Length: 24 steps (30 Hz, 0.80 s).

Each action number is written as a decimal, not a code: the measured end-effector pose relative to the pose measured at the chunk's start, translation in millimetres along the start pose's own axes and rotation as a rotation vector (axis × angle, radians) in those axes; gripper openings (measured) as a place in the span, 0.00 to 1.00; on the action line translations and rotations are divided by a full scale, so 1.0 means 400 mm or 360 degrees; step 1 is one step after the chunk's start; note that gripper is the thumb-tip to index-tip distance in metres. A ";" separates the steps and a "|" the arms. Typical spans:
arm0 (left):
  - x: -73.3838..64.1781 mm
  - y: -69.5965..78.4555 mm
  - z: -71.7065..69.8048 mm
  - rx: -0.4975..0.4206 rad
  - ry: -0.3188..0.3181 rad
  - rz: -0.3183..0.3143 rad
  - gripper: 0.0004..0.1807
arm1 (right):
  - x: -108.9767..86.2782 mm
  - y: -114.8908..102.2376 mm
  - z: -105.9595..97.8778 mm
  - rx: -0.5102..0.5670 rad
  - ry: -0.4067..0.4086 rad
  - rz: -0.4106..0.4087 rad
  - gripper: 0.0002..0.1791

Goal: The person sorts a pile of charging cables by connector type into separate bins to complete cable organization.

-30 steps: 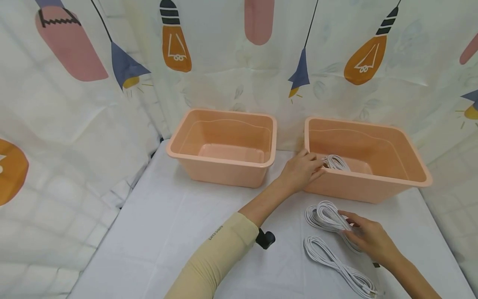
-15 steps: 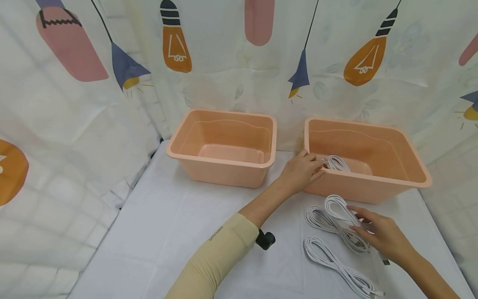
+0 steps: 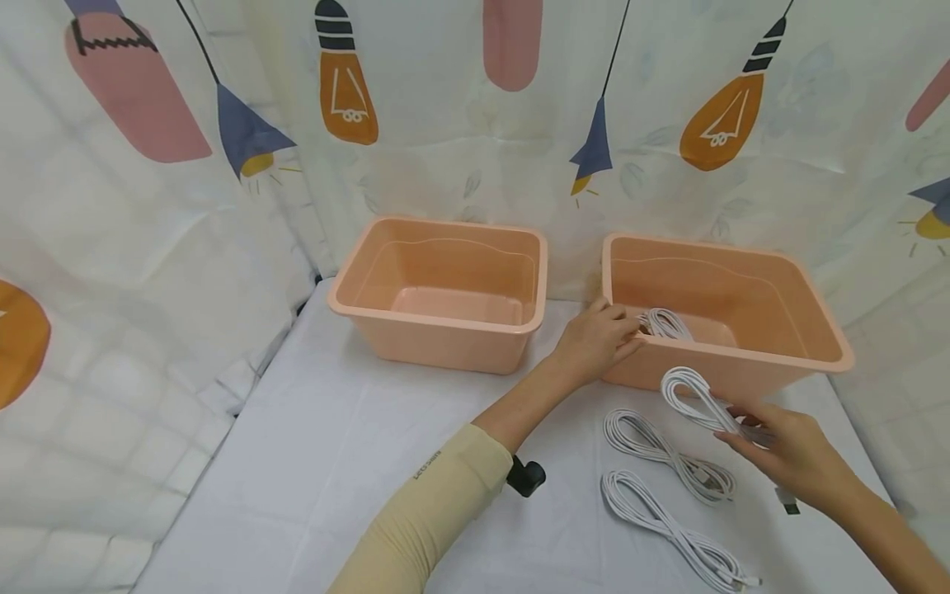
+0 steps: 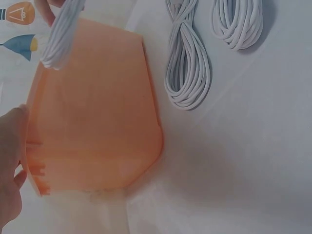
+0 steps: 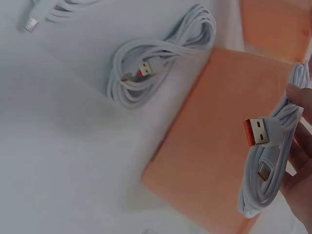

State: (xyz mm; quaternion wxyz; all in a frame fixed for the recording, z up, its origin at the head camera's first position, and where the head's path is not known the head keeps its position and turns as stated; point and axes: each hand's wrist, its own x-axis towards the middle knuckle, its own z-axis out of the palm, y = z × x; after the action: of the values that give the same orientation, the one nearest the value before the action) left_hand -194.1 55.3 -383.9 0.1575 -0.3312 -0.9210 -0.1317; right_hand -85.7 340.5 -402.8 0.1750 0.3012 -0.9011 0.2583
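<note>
"What does the right hand have?"

"The right hand (image 3: pixel 797 454) pinches a looped bundle of white cable (image 3: pixel 718 417) between thumb and fingers. It is lifted off the table, in front of the near wall of the right-hand rectangular peach plastic tub (image 3: pixel 712 280). I can't tell whether bundle and tub touch."

"Any plugs showing on it?"

"Two, in the right wrist view: a broad metal plug with a red inside (image 5: pixel 261 131) and a smaller metal plug (image 5: pixel 264 171) beside it."

"And the left hand?"

"The left hand (image 3: pixel 599 340) grips the rim of that same tub at its near left corner, with some fingers hidden behind the edge. The arm behind it wears a beige sleeve (image 3: pixel 438 495)."

"Is there something in the tub?"

"Yes, a coiled white cable (image 3: pixel 668 323) lies inside, toward the left end and close to the left hand."

"What lies on the table?"

"On the white-covered table (image 3: pixel 356 495), two more cables, both right of centre. The farther white cable bundle (image 3: pixel 666 454) sits near the tub; the nearer white cable bundle (image 3: pixel 674 530) lies just beside it, toward the person."

"Anything farther left?"

"A second peach plastic tub (image 3: pixel 445 340), apart from the first, before the lamp-patterned curtain (image 3: pixel 475 148)."
</note>
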 end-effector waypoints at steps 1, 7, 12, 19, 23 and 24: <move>0.000 0.000 0.000 -0.0002 -0.0001 -0.0003 0.15 | 0.004 0.001 -0.007 0.0006 0.0006 -0.0009 0.35; 0.003 0.001 -0.001 0.0000 -0.0008 -0.0003 0.15 | 0.032 0.005 -0.044 0.0011 0.0008 -0.0016 0.34; 0.004 0.000 -0.003 0.0042 -0.0010 0.0008 0.14 | 0.068 0.009 -0.069 0.0004 -0.0008 0.0002 0.40; 0.005 -0.006 -0.007 0.0156 0.0030 0.0165 0.13 | 0.126 0.015 -0.107 -0.0072 -0.0027 0.0008 0.36; 0.006 -0.012 -0.007 0.0126 0.0048 0.0247 0.12 | 0.160 0.020 -0.126 -0.0089 -0.0055 0.0066 0.35; 0.007 -0.013 -0.007 0.0112 0.0038 0.0249 0.13 | 0.168 0.023 -0.130 -0.0094 -0.0060 0.0073 0.34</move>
State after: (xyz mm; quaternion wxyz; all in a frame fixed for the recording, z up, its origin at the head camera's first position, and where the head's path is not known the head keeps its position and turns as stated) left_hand -198.7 52.1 -380.8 0.1897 -0.3948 -0.8944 -0.0906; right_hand -134.0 346.1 -332.4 0.1609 0.2800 -0.9181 0.2298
